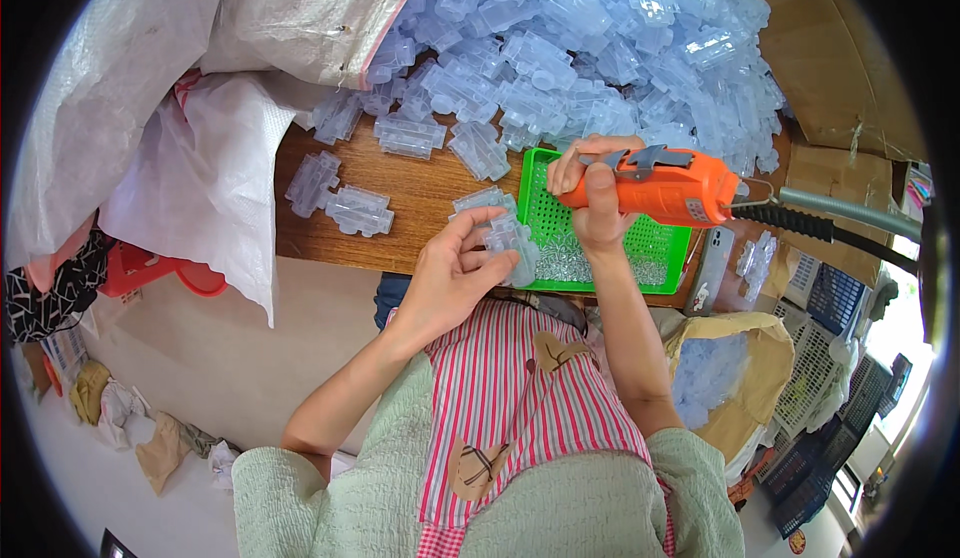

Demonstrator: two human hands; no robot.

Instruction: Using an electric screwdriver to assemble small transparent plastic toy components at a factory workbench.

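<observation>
My left hand (450, 276) pinches a clear plastic case (516, 248) at the table's front edge, beside the left rim of a green tray (527, 183). Another clear piece (484, 199) lies just behind it, partly overlapped. My right hand (600, 203) wraps round an orange electric screwdriver (665, 188), held above the tray, with a cable and a spring hose running off to the right. Its tip is hidden behind my fingers. Small shiny pieces that look like screws (648, 271) lie in the tray's dimpled bottom.
A large heap of clear plastic cases (590, 48) covers the back of the wooden table (400, 243). Several loose ones lie at left. White woven sacks (200, 178) hang over the left side. A phone (710, 271) and an open sack of clear parts (775, 358) are at right.
</observation>
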